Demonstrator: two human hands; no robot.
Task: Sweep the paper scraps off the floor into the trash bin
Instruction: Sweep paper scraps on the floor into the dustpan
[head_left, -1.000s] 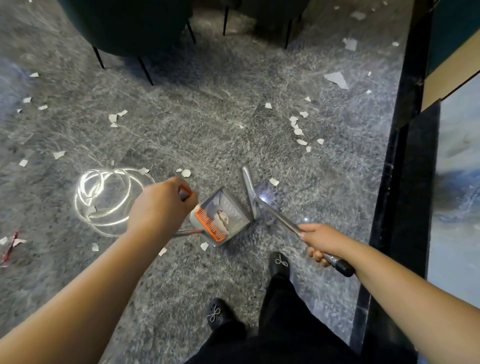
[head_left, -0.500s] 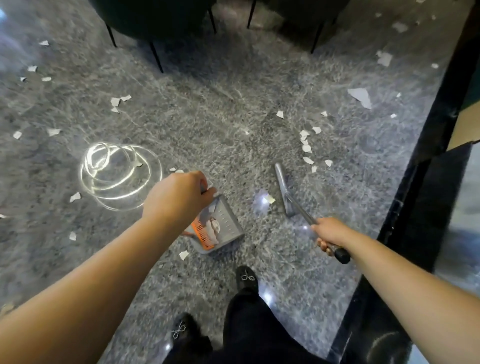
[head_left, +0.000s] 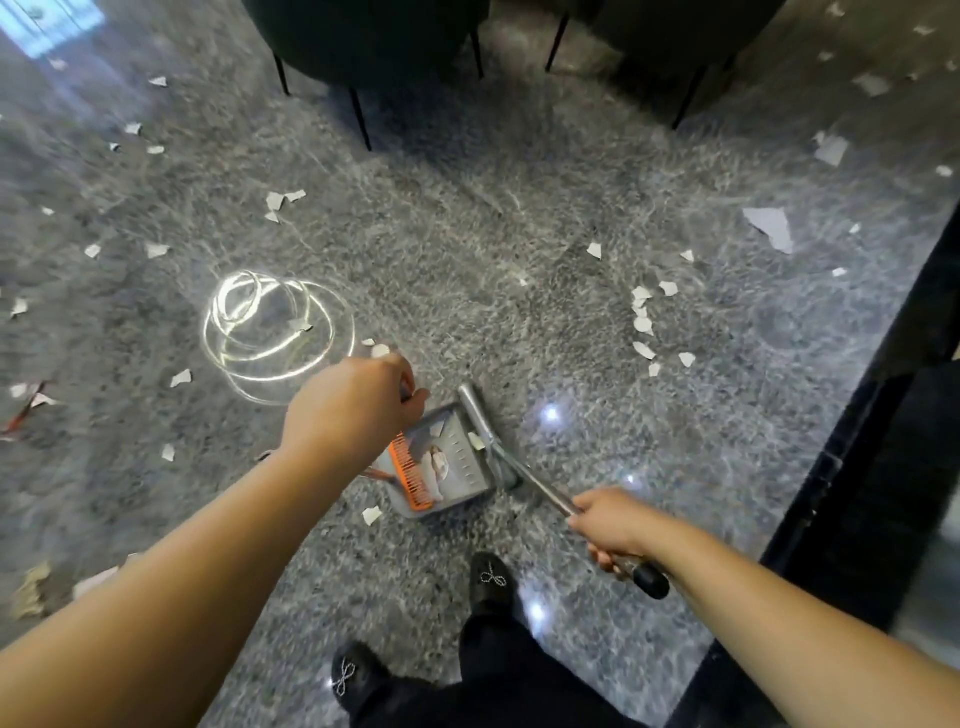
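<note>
Grey dustpan (head_left: 451, 467) sits on the floor (head_left: 467, 270) just below the left hand (head_left: 353, 410), whose fingers curl round its upright handle. Right hand (head_left: 605, 525) grips the broom (head_left: 519, 475) shaft near its black end; the broom head lies against the pan's open lip, beyond that grip. Scraps (head_left: 643, 325) lie scattered well beyond both hands, a few inside the pan

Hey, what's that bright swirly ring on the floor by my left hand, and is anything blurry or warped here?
Head view: the ring looks like a ceiling light reflected in the glossy floor, as do the small glints; the left hand is slightly motion-blurred; wide-angle bending shows toward the edges.
</note>
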